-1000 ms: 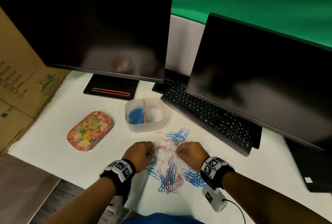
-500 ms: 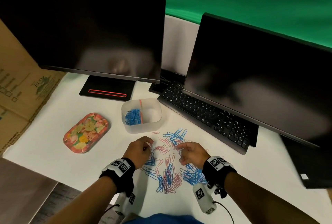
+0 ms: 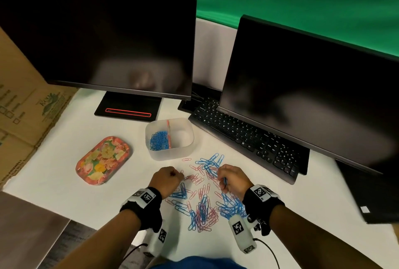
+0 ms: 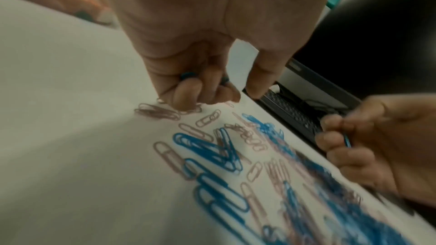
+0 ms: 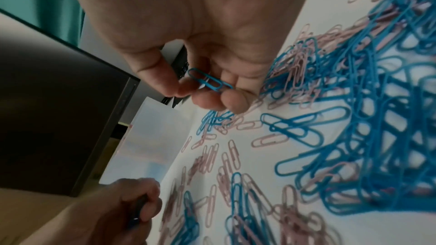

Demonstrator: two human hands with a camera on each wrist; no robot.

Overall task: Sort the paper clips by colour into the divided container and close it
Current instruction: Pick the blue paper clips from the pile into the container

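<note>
Blue and pink paper clips (image 3: 201, 202) lie scattered and heaped on the white table. The translucent divided container (image 3: 169, 138) stands behind them, open, with blue clips (image 3: 159, 140) in its left compartment and the right one looking empty. My left hand (image 3: 167, 179) is curled over pink clips at the pile's left edge, and blue clips (image 4: 187, 76) show inside its curled fingers. My right hand (image 3: 228, 177) pinches a blue clip (image 5: 208, 80) between thumb and fingers above the pile.
A flowered oval lid (image 3: 103, 159) lies left of the container. Two dark monitors (image 3: 103, 39) and a black keyboard (image 3: 248, 137) crowd the back and right. A cardboard box (image 3: 23, 104) stands at the left. The table's front edge is near my forearms.
The right hand has drawn back from the pile with a blue clip pinched in it. The left hand stays curled at the pile's left, shifted slightly.
</note>
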